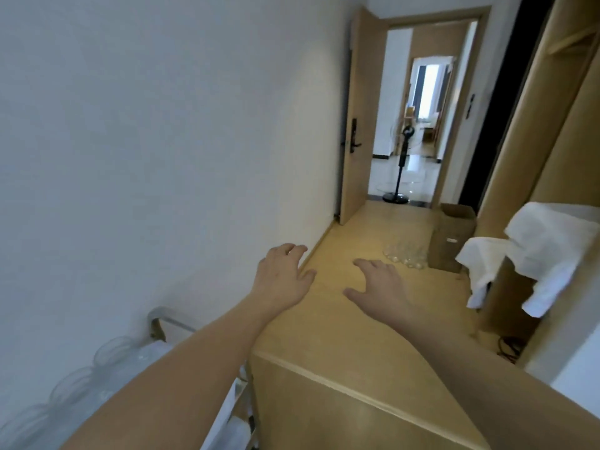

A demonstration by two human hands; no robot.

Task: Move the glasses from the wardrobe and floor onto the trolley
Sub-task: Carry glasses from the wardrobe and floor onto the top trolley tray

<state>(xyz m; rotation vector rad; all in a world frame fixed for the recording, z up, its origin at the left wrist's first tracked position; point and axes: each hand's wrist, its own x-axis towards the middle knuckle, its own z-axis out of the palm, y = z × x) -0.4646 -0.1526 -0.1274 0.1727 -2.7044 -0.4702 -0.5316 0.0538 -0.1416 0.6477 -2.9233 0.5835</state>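
Note:
A cluster of several clear glasses stands on the wooden floor beside a brown cardboard box, ahead and to the right of my hands. My left hand and my right hand are both stretched forward in the air, fingers spread, holding nothing. The trolley is at the bottom left against the white wall, with its metal handle showing. Several clear glasses stand on it, partly hidden by my left forearm. The wardrobe rises at the right edge, its inside barely visible.
A tan wooden cabinet sits right below my arms. White cloths hang over a wooden piece at the right. The cardboard box stands near the open door. A black standing fan is in the doorway.

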